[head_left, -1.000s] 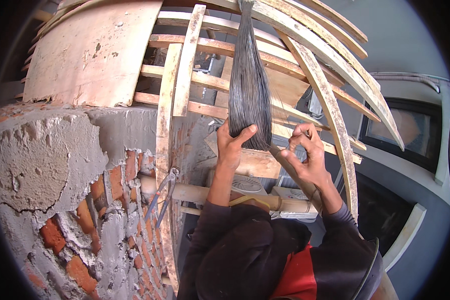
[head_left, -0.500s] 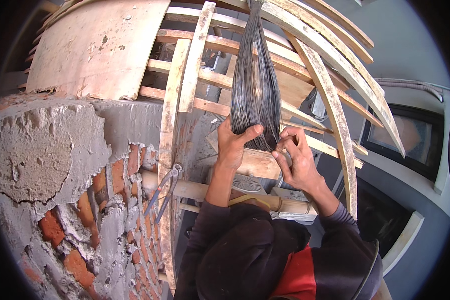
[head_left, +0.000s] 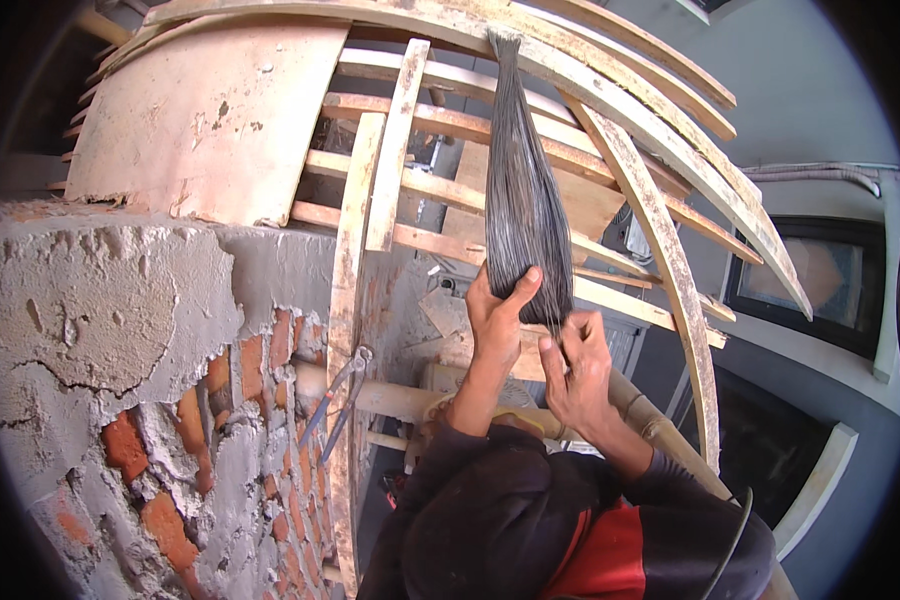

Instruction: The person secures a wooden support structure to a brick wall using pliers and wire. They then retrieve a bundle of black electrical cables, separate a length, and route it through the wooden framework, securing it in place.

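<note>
A long bundle of thin dark tie wire (head_left: 526,200) hangs over the wooden slats, gathered narrow at its far end and wider toward me. My left hand (head_left: 498,308) is wrapped round the near left side of the bundle, its thumb pressed across the front. At the near tip, my right hand (head_left: 578,372) pinches a few strands between thumb and fingers. Both forearms reach up from dark sleeves. A pair of pincers (head_left: 338,398) with blue-and-dark handles hangs by its jaws on an upright wooden strip (head_left: 346,270), left of my hands.
On the left stands a broken brick wall (head_left: 160,440) with rough mortar, under a plywood sheet (head_left: 210,115). Curved wooden slats (head_left: 660,230) form a frame ahead and to the right. A round pole (head_left: 395,398) crosses below my hands. A dark-framed window (head_left: 815,275) is at the right.
The bundle looks narrower and more closed, and its near end has shifted right and toward me. Both hands have moved with it. My right hand has turned, fingers now close under the tip.
</note>
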A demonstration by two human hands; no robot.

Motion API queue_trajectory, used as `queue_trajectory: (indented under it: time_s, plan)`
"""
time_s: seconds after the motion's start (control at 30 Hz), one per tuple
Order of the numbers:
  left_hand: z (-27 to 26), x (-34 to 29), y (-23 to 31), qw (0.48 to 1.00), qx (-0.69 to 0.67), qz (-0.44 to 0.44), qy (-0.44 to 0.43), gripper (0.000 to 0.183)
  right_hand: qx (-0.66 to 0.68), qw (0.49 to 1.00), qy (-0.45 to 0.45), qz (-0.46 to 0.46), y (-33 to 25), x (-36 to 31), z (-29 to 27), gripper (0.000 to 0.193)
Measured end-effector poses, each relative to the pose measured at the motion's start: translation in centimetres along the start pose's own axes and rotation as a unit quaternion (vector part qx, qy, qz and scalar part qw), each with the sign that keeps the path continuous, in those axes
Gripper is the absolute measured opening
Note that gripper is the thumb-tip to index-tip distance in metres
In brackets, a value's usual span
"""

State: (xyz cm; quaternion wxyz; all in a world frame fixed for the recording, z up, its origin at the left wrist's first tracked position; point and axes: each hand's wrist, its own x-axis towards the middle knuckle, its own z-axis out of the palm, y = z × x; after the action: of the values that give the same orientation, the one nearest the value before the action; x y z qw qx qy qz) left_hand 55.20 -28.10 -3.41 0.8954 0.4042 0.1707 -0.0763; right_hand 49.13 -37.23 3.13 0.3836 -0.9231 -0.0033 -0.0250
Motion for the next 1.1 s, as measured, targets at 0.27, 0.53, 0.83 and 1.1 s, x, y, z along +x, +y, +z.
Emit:
queue_trajectory:
  time_s: [0.27, 0.53, 0.83, 1.1]
  plan:
    - [0.9, 1.2, 2.3, 0.999, -0.005, 0.017, 0.031, 0.018, 0.103, 0.993, -0.030, -0.048, -0.8, -6.5, -2.8, 0.019]
    - [4.9, 0.9, 6.1, 0.999, -0.030, -0.030, 0.023, 0.027, 0.248, 0.959, 0.110, -0.076, -3.0, -7.4, -19.0, 0.028]
    - [5.7, 2.7, 10.7, 0.988, -0.102, -0.101, -0.054, 0.024, 0.454, 0.814, 0.316, -0.175, -6.5, -11.0, -34.7, 0.022]
    - [1.6, 2.6, 10.0, 0.970, -0.113, -0.161, -0.142, 0.028, -0.122, 0.947, 0.279, -0.103, -5.0, 7.4, -16.1, 0.026]
